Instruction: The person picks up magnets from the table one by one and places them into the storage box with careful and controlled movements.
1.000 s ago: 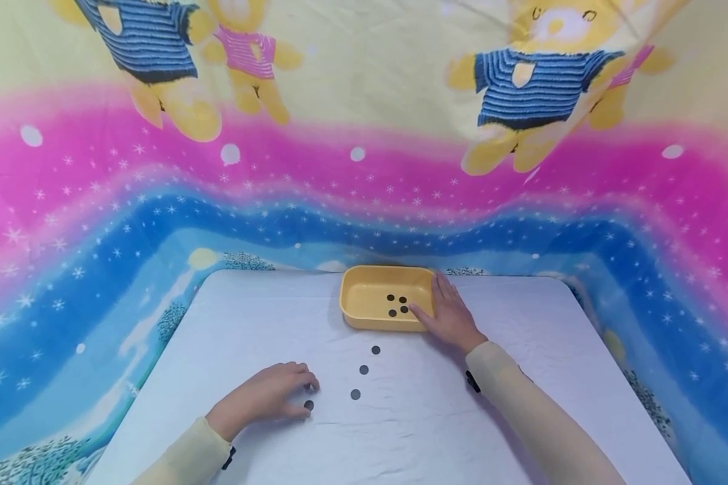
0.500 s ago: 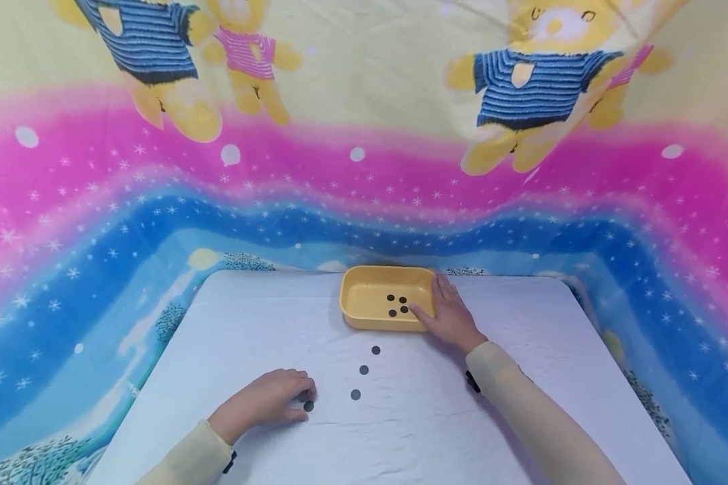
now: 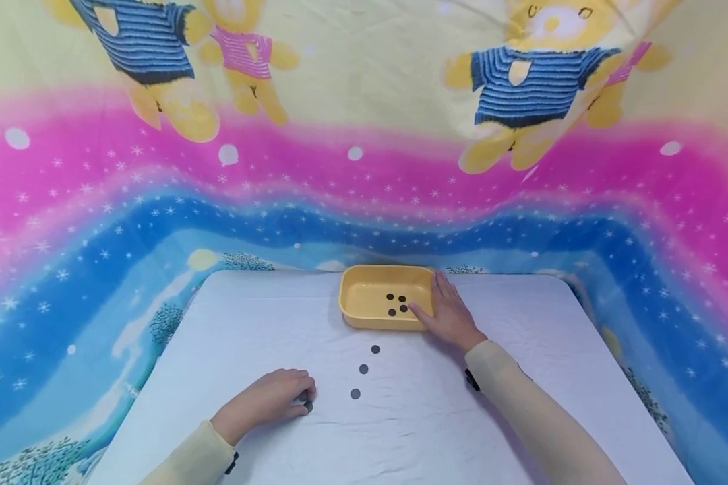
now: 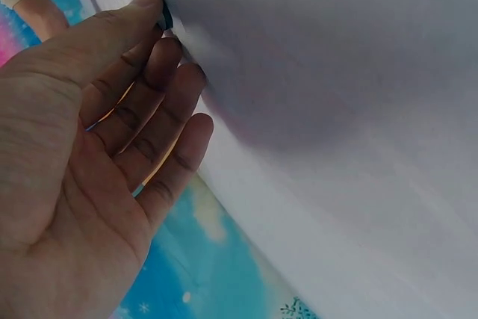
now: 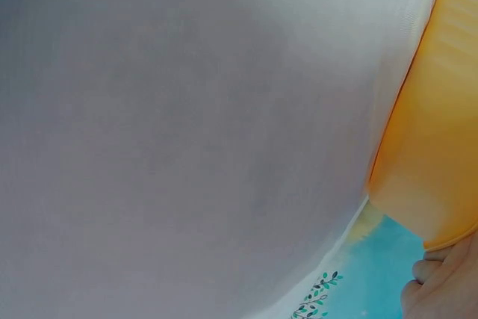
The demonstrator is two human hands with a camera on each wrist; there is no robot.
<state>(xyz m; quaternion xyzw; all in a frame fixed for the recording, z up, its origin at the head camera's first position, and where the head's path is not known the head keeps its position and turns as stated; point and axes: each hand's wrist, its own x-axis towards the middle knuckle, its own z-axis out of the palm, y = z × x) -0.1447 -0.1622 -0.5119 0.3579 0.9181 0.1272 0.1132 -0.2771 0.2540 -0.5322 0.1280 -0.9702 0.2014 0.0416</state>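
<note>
My left hand (image 3: 267,397) is low over the white table, thumb and index finger pinching a small dark round disc (image 3: 308,407). In the left wrist view this disc (image 4: 166,16) stands on edge at the thumb tip, while the other fingers curve loosely below. My right hand (image 3: 453,316) holds the right end of a yellow rectangular box (image 3: 354,322), its thumb over the front rim and its fingers along the end wall. Several similar discs (image 3: 391,312) lie inside the box. In the right wrist view only part of that hand (image 5: 448,282) shows, beside the box wall (image 5: 426,132).
Three more dark discs lie in a slanting row between the left hand and the box: a near disc (image 3: 355,394), a middle disc (image 3: 364,369) and a far disc (image 3: 375,349). A printed bear curtain (image 3: 364,195) surrounds the white table (image 3: 255,316) at its back and sides.
My left thumb and index finger have closed together on the disc, which was lying between them. The right hand and box have stayed in place.
</note>
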